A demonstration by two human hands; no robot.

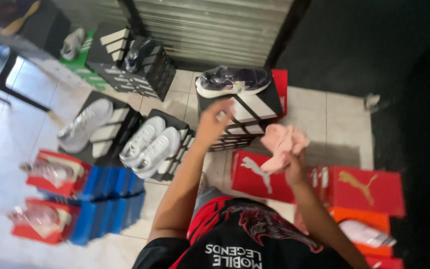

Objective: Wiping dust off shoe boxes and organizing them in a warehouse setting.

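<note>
My right hand (295, 168) is shut on a crumpled pink cloth (282, 143), held up above a red shoe box (255, 175). My left hand (213, 119) is stretched forward and blurred, holding nothing, just below a dark purple sneaker (233, 80) wrapped in clear plastic. That sneaker lies on top of a black shoe box with white stripes (247, 112). My fingers are close to the box's front edge; whether they touch it I cannot tell.
A pair of white sneakers (150, 144) and a single white sneaker (83, 124) rest on black striped boxes at left. Blue boxes (110, 182) and red boxes with wrapped shoes stand further left. More red and orange boxes (369, 192) sit at right. A corrugated metal shutter (210, 27) closes the back.
</note>
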